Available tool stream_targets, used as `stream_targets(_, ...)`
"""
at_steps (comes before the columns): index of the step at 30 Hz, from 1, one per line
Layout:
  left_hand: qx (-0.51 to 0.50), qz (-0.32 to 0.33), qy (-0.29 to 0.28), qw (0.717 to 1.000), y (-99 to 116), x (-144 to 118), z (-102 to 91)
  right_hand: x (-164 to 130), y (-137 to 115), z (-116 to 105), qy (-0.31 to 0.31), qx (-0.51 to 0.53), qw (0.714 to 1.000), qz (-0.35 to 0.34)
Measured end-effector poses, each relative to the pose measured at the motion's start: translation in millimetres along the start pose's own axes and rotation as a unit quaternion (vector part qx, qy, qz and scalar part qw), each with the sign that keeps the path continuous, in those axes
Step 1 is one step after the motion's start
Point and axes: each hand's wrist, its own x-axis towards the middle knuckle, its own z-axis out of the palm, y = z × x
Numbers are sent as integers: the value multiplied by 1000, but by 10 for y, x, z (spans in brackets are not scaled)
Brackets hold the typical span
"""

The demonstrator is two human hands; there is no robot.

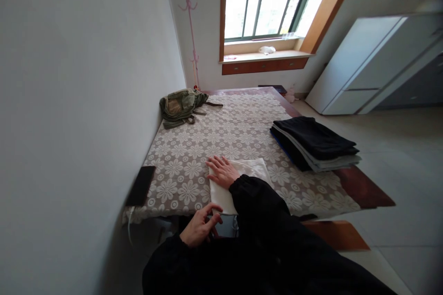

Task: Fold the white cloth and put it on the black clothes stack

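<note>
A white folded cloth (254,170) lies at the near side of the table, partly hidden under my right sleeve. My right hand (224,173) rests flat on its left part, palm down and fingers spread. At the table's front edge is my left hand (202,226), beside the cloth's near left corner. Its fingers are bent but apart, with nothing visible between them; the fingertips touch or nearly touch the cloth's edge, I cannot tell which.
The table wears a floral lace tablecloth (187,170). To the right sits a stack of folded dark and grey clothes (314,140). A green backpack (182,106) leans by the left wall, and a black phone (141,185) with a white cable lies at the left edge.
</note>
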Motion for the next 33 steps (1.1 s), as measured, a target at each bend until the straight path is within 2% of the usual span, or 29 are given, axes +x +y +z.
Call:
stream_targets(4,-67,-14,-47,997,-134,91,44,6,14,0,-1,-1,1000,0)
stream_targets(7,-126,0,-67,990,-199,153,77,7,19,-10,-4,2,1000,3)
stream_targets(10,-160,11,-60,985,-219,192,110,2,13,-22,-10,17,1000,4)
stream_targets(12,-166,8,-44,985,-209,203,134,7,13,-32,-2,62,998,10)
stream_targets(16,-163,15,-2,987,-137,191,190,62,67,-98,61,223,972,51)
stream_targets(20,-164,41,23,985,-30,136,237,-21,206,-319,141,276,944,114)
stream_targets(22,-160,50,20,986,11,78,252,-264,260,-463,180,289,928,151)
stream_targets(24,-156,56,6,986,27,-7,261,-672,266,-568,220,297,909,194)
stream_targets(26,-148,59,-10,987,15,-116,263,-1190,212,-591,288,309,865,270)
stream_targets(30,-126,45,-46,990,-39,-356,224,-2175,-16,-368,352,312,769,434)
stream_targets(33,-88,36,-47,994,-42,-491,148,-2576,-208,-76,364,375,690,501)
